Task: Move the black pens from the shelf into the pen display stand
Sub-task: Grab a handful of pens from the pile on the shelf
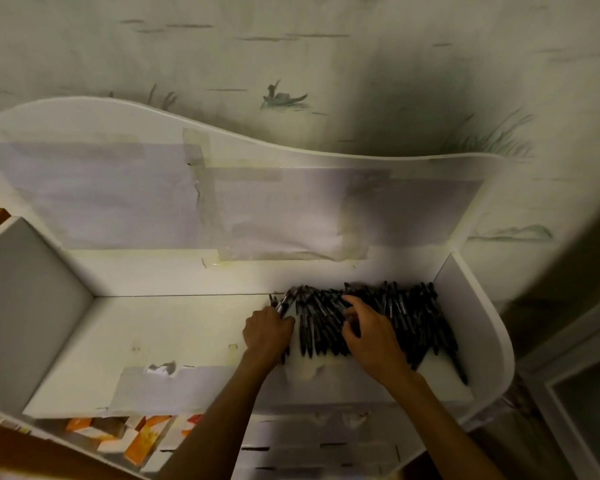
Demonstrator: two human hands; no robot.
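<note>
Where the pile lies: the black pens [378, 320] are heaped at the right end of the white shelf [153, 327], directly under both hands.
Long axis: most pens run front to back, tips toward the back wall.
Left hand [267, 336]: at the pile's left edge, fingers curled round a small bunch of pens.
Right hand [371, 332]: on top of the heap's middle, fingers bent, raking or pinching pens.
Nearer hand: both touch the pile; the right covers more of it.
Display stand: not identifiable from this view.
</note>
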